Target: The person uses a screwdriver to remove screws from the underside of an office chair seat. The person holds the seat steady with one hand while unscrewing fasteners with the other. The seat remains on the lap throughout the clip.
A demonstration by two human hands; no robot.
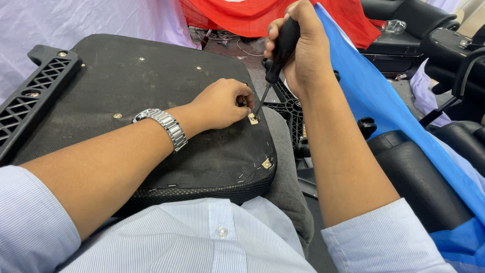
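Head view looks down on an upturned chair seat point(141, 106), its black fabric underside facing up and resting across the person's lap. The right hand point(298, 45) is wrapped tight around the black handle of a screwdriver point(275, 65), held nearly upright with its thin shaft slanting down and to the left of that hand, the tip meeting a small metal clip point(253, 119) near the seat's edge. The left hand point(222, 103) lies on the fabric just beside the tip, fingers curled and pinching at the spot where the tip lands; what the fingertips grip is too small to tell. A metal wristwatch point(164, 127) sits on the left wrist. A second clip point(267, 163) shows nearer the body from the left hand, at the seat's corner, with staples along the edge. A black plastic armrest bracket point(35, 91) lies far left of the left hand. To judge by its look, the seat is stiff and fairly heavy under a thin, soft cover, best steadied flat-handed near the clip; the screwdriver is light and rigid, and its ribbed handle is the sound place to grip.
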